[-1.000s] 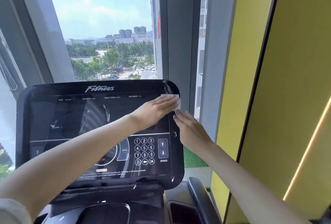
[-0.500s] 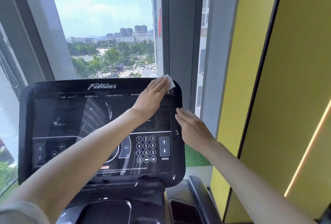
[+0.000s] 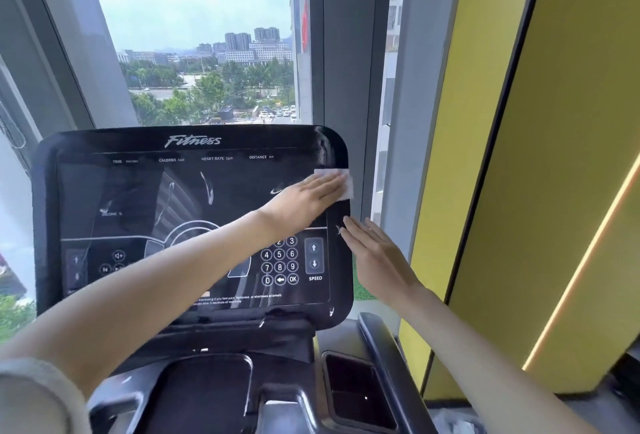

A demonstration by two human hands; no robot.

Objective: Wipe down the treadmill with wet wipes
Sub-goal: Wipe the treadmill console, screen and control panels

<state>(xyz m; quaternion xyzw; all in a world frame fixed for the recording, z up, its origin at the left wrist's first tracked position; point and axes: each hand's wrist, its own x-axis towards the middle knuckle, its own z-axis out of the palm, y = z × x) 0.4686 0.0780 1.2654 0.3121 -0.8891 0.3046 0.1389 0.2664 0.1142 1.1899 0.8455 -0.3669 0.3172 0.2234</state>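
- Your left hand (image 3: 304, 199) lies flat with straight fingers, pressing the wet wipe (image 3: 343, 182) onto the treadmill console (image 3: 138, 198) at its upper right edge.
- Your right hand (image 3: 379, 257) is open and empty, with its fingertips at the console's right rim, just below the wipe.
- Your left forearm (image 3: 156, 277) crosses the screen and hides part of the keypad (image 3: 280, 260).
- A window (image 3: 194, 35) stands behind the console, and a yellow wall (image 3: 554, 173) is to its right.

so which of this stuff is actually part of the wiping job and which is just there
In the job: wet wipe; left hand pressing it flat on the treadmill console; right hand by the console's right edge.

Just there: cup holder below the console; window; yellow wall.
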